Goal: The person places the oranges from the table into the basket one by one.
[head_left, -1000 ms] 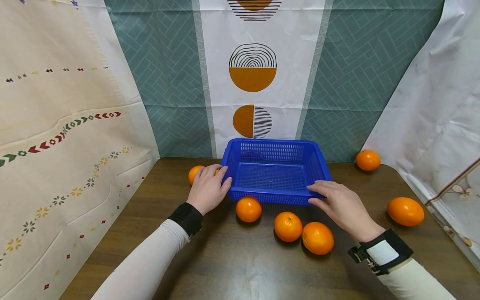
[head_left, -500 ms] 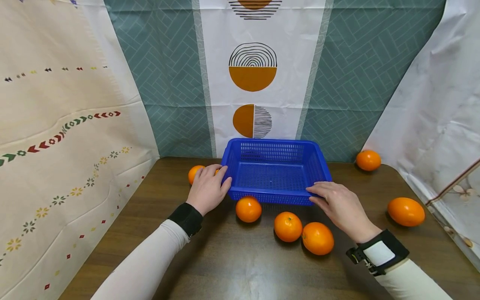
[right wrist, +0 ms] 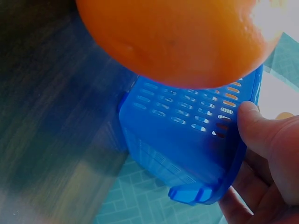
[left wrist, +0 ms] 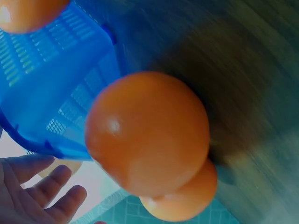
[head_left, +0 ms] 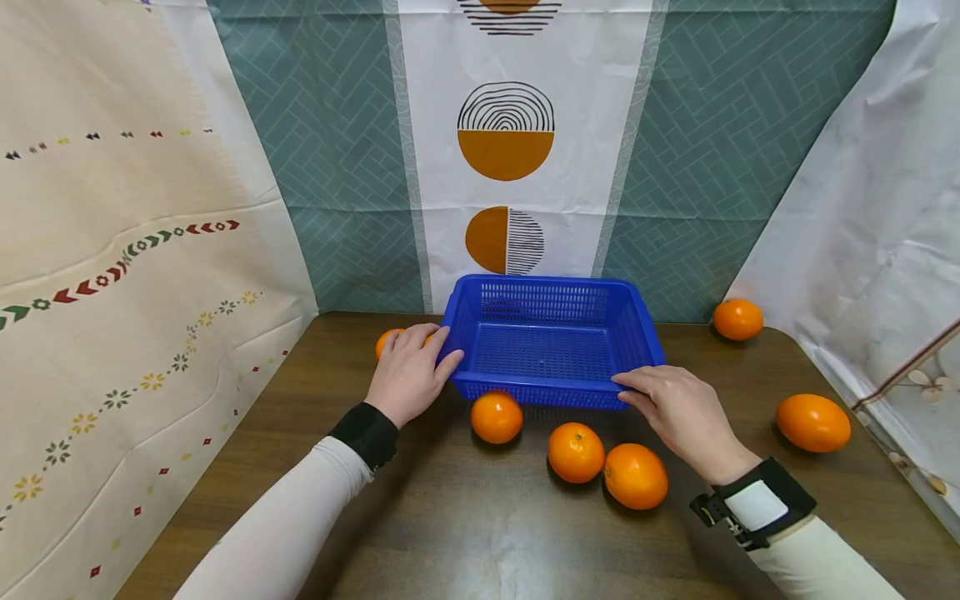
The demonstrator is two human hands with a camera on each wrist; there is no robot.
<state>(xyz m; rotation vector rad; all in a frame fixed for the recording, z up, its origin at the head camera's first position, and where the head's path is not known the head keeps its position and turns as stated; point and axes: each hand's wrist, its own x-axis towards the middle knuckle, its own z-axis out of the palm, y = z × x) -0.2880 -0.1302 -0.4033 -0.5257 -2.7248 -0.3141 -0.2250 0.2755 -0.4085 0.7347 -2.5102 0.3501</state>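
A blue plastic basket with slotted walls stands upright near the back of the table, with nothing inside. My right hand pinches its rim at the front right corner; in the right wrist view the thumb lies on the near side and the fingers curl beyond. My left hand is beside the left rim, its fingers loosely spread and apart from the basket in the left wrist view. Partly hidden behind that hand is an orange; the left wrist view shows a large orange overlapping another orange.
In front of the basket lie an orange, a second orange and a third orange. To the right are an orange at the back and one longer orange. Patterned cloth hangs behind the wooden table.
My left hand has shifted slightly left and back from the basket rim. The right hand has closed its thumb and fingers on the corner. Basket and oranges stay in place.
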